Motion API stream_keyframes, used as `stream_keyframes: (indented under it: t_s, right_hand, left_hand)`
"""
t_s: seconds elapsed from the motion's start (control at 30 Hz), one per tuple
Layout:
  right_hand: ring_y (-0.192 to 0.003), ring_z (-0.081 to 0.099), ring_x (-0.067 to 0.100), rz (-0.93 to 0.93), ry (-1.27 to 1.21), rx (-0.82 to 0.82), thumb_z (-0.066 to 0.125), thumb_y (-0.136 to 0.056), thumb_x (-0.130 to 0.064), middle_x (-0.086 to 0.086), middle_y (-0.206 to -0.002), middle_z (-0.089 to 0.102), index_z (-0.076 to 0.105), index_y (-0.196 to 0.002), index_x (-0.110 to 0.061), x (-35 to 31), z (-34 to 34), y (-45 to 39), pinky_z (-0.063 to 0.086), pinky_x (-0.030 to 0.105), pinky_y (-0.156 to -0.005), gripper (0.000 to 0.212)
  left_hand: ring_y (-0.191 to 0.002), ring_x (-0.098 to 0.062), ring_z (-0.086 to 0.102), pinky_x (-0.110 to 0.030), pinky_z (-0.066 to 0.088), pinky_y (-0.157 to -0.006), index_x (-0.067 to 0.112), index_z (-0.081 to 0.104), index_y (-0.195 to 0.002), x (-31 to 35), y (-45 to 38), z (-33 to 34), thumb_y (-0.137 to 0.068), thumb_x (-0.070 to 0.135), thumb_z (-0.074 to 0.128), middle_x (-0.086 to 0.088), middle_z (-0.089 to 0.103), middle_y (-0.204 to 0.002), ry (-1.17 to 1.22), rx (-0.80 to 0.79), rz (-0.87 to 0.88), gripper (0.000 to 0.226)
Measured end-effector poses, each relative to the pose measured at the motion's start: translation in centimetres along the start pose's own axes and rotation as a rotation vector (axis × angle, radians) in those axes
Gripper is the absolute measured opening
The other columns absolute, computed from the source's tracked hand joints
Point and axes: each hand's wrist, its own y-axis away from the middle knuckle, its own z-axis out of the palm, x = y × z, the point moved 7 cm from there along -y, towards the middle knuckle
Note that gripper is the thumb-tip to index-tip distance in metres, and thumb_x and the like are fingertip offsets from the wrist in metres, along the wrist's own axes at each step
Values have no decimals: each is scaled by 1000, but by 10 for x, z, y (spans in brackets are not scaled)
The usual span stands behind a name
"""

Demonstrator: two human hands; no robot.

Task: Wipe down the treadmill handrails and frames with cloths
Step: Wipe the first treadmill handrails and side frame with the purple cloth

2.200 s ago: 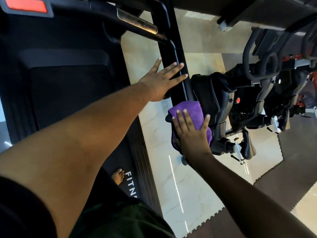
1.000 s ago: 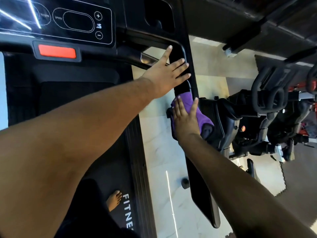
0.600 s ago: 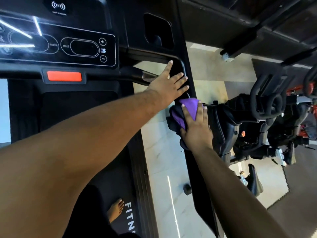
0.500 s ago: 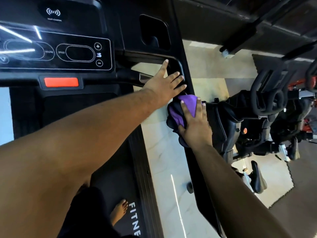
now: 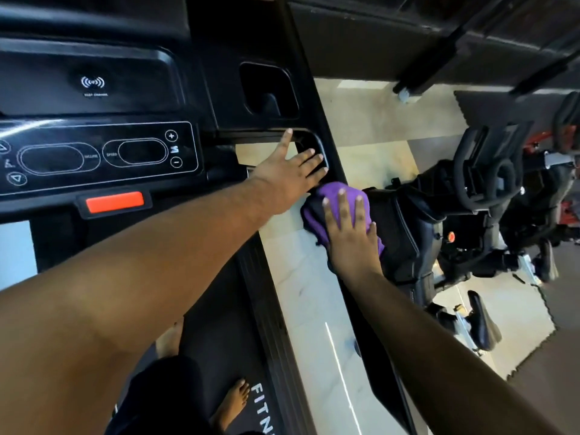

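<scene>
I see my right hand point(image 5: 350, 233) just right of the frame's centre, fingers straight and close together, pressing flat on the purple cloth point(image 5: 332, 196). The cloth lies bunched over the treadmill's black right handrail point(image 5: 389, 381), which runs from the centre down toward the lower right. My left hand point(image 5: 290, 172) sits directly above it, reaching in from the lower left, fingers straight and spread, resting on the curved black frame point(image 5: 323, 149) where the rail meets the console. The two hands are just beside each other, the left fingertips near the cloth's upper edge; I cannot tell if they touch it. The console panel point(image 5: 103, 152) with its plus and minus buttons fills the upper left, a red bar point(image 5: 114, 202) just below it. My bare foot point(image 5: 232, 403) stands on the belt point(image 5: 216, 340) at the bottom centre. An exercise bike point(image 5: 470, 208) stands on the pale floor point(image 5: 314, 293) at the right.
</scene>
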Motion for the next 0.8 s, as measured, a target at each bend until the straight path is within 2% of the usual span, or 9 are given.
stream_keyframes:
  t_s: [0.1, 0.17, 0.23, 0.3, 0.4, 0.47, 0.53, 0.7, 0.8]
  right_hand:
    - [-154, -17, 47, -142, 239, -100, 58, -94, -35, 11, -172, -11, 13, -164, -11, -3, 22, 18, 12, 82, -111, 86]
    - [-150, -28, 47, -190, 352, -130, 53, -97, -39, 15, -171, -12, 18, -162, -10, -12, 21, 1, -3, 87, -107, 80]
    - [-145, -38, 45, -228, 465, -173, 43, -100, -34, 18, -170, -13, 15, -162, -9, -26, 22, -17, -5, 90, -103, 73]
    - [-146, -39, 41, -227, 463, -175, 38, -101, -31, 17, -170, -11, 13, -161, -9, -30, 23, -23, -4, 89, -104, 69]
    - [-156, -18, 35, -171, 192, -114, 53, -96, -32, 6, -173, 1, 18, -164, -18, -12, 9, -3, 15, 75, -116, 78]
    - [-158, -2, 35, -69, -120, -61, 61, -90, -32, 3, -173, 3, 14, -165, -27, 11, -3, 18, 27, 64, -119, 89]
    - [-158, 8, 33, 24, -373, -47, 63, -92, -29, 6, -173, 5, 7, -165, -28, 24, -7, 26, 33, 59, -118, 92]
    - [-158, 9, 30, 123, -638, 13, 51, -101, -31, 9, -172, 10, 8, -165, -21, 21, -19, -34, 23, 55, -124, 77]
    - [-158, 8, 34, 53, -667, 13, 52, -100, -29, 11, -172, 9, 11, -165, -20, 21, -23, -65, 19, 53, -126, 77]
  left_hand:
    - [-159, -25, -5, -76, -1, -117, 20, -13, -162, -2, 1, 2, -98, 21, 56, -9, -12, -172, 37, 2, 13, 94]
    - [-159, -26, -6, -75, 0, -118, 19, -13, -162, 1, 0, 5, -97, 19, 57, -9, -13, -172, 45, 17, 10, 96]
    - [-159, -27, -6, -74, 0, -119, 18, -13, -162, 2, -2, 5, -97, 20, 57, -9, -13, -172, 35, 33, 18, 96]
    - [-159, -27, -5, -74, 1, -118, 16, -12, -162, 2, -1, 4, -98, 19, 55, -10, -12, -172, 28, 50, 30, 93]
    - [-159, -27, -6, -74, 1, -118, 16, -12, -162, 2, 5, -1, -98, 14, 53, -10, -13, -172, 12, 25, 55, 92]
    - [-159, -27, -6, -75, 2, -118, 16, -13, -162, 2, 7, -7, -100, 14, 50, -11, -14, -172, 5, 22, 55, 88]
    - [-159, -27, -6, -74, 1, -118, 15, -13, -162, 0, 10, -9, -102, 16, 46, -10, -14, -172, 24, 6, 46, 84]
    - [-159, -24, -7, -72, 1, -120, 13, -14, -162, 0, 10, -9, -104, 26, 43, -9, -15, -172, 43, -38, -16, 82]
    - [-159, -24, -7, -72, 0, -120, 10, -11, -162, -4, 11, -7, -105, 32, 42, -10, -13, -172, 43, -45, -81, 81]
